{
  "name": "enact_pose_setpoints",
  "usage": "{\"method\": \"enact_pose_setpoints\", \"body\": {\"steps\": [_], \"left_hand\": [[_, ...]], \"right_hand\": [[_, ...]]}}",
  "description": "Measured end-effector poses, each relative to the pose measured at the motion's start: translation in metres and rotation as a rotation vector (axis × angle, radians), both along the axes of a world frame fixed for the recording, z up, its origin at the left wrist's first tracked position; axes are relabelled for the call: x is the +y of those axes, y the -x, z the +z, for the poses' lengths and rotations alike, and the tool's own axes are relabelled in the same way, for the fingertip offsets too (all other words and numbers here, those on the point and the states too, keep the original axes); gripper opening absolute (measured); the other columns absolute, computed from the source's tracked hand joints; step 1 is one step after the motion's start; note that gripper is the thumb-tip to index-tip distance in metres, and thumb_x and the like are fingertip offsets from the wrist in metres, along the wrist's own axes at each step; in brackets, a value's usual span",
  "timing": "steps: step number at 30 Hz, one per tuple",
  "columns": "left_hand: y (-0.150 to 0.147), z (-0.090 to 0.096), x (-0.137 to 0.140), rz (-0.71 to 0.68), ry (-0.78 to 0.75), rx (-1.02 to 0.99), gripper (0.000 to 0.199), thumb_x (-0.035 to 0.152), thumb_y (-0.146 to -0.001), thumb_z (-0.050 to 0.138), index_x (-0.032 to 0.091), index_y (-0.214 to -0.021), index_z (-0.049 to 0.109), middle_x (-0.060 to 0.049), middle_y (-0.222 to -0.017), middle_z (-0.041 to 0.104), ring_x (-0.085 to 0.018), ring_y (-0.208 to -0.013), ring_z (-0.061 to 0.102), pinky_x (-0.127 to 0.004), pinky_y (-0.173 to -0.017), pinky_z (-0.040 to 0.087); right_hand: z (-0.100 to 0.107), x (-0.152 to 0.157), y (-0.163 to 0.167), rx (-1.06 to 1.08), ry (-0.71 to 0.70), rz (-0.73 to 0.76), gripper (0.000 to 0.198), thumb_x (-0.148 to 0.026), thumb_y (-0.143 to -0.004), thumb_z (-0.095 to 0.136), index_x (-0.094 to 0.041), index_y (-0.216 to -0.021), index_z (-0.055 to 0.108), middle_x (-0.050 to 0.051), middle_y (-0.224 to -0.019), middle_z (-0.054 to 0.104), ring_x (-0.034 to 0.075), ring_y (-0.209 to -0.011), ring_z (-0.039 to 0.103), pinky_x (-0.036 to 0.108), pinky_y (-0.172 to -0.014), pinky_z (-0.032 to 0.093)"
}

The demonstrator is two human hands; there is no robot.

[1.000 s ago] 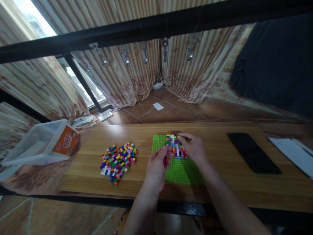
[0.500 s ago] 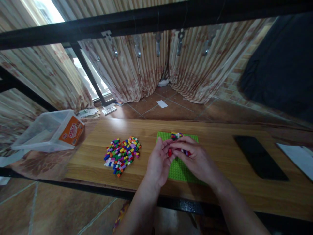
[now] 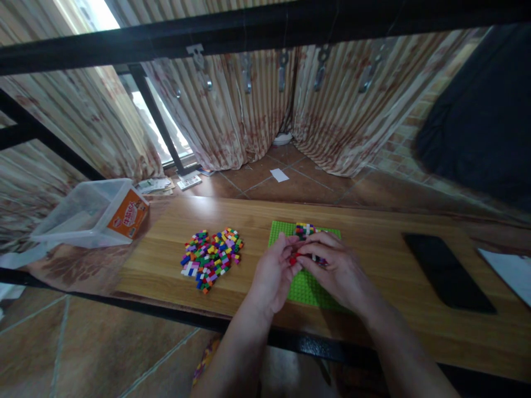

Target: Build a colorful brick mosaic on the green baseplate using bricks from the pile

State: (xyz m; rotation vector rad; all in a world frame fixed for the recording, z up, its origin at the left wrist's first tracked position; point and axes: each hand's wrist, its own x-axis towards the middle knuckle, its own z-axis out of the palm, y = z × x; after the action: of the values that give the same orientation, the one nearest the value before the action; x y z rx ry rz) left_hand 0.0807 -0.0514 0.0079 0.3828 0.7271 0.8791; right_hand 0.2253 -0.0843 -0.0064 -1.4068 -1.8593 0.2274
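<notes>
A small red toy brick (image 3: 293,258) sits between the fingertips of both hands, over the green studded baseplate (image 3: 309,287). My left hand (image 3: 271,273) is cupped palm-inward, its fingers closed round the brick's left side. From the right, my right hand (image 3: 334,265) pinches the same brick with thumb and fingers. Multicoloured joined bricks (image 3: 305,228) stand on the far part of the baseplate, partly covered by my right hand. More coloured bricks (image 3: 319,258) show just beneath the right fingers; whether they are held or on the plate I cannot tell.
A loose pile of multicoloured bricks (image 3: 213,254) lies on the wooden table (image 3: 157,260) to the left. Beyond it stands a clear plastic bin (image 3: 83,215) with an orange label. A black flat slab (image 3: 448,271) and white paper (image 3: 506,273) lie at the right.
The camera view has turned slightly left, so the scene sits further right. The right fingertips have closed in on the red brick, which shows less now; both hands stay over the baseplate.
</notes>
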Motion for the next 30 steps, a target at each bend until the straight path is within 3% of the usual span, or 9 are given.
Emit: {"method": "enact_pose_setpoints", "body": {"steps": [3,7,21,27,30], "left_hand": [[0.000,-0.002,-0.001,-0.010,-0.036,0.046,0.025,0.035,-0.077,0.077,0.012,-0.085,0.071,-0.005,-0.083,0.069,-0.012,-0.072,0.061,-0.024,-0.072,0.048],[0.000,-0.005,-0.003,-0.101,-0.103,0.077,0.029,0.037,-0.070,0.081,0.012,-0.075,0.069,-0.002,-0.069,0.065,-0.008,-0.058,0.056,-0.022,-0.058,0.039],[-0.005,-0.006,-0.004,-0.082,-0.212,0.174,0.031,0.043,-0.071,0.076,0.014,-0.066,0.066,-0.001,-0.065,0.061,-0.005,-0.049,0.040,-0.025,-0.050,0.022],[-0.001,-0.007,-0.001,0.001,-0.143,0.236,0.029,0.041,-0.071,0.077,0.013,-0.074,0.071,-0.001,-0.068,0.063,-0.004,-0.050,0.040,-0.022,-0.051,0.023],[0.001,-0.004,0.001,0.019,-0.126,0.239,0.027,0.039,-0.070,0.078,0.013,-0.073,0.071,-0.001,-0.069,0.064,-0.004,-0.050,0.041,-0.021,-0.051,0.025]], "right_hand": [[0.001,-0.001,0.002,0.108,-0.019,-0.056,0.012,-0.027,-0.092,0.063,-0.026,-0.091,0.075,0.004,-0.098,0.068,0.021,-0.096,0.064,0.039,-0.085,0.052],[0.000,-0.003,0.001,0.250,-0.005,-0.126,0.013,-0.033,-0.091,0.065,-0.028,-0.095,0.077,0.004,-0.102,0.067,0.020,-0.094,0.066,0.036,-0.082,0.054],[-0.001,-0.004,-0.012,0.339,0.063,-0.148,0.014,-0.040,-0.085,0.069,-0.029,-0.089,0.078,0.004,-0.099,0.071,0.022,-0.092,0.068,0.039,-0.082,0.056],[-0.020,0.004,-0.040,0.463,0.158,-0.447,0.022,-0.047,-0.076,0.074,-0.026,-0.081,0.078,0.004,-0.087,0.075,0.023,-0.081,0.069,0.038,-0.075,0.055],[-0.036,0.010,-0.049,0.486,0.220,-0.513,0.026,-0.048,-0.074,0.074,-0.024,-0.082,0.079,0.006,-0.088,0.077,0.025,-0.084,0.069,0.040,-0.078,0.054]]}}
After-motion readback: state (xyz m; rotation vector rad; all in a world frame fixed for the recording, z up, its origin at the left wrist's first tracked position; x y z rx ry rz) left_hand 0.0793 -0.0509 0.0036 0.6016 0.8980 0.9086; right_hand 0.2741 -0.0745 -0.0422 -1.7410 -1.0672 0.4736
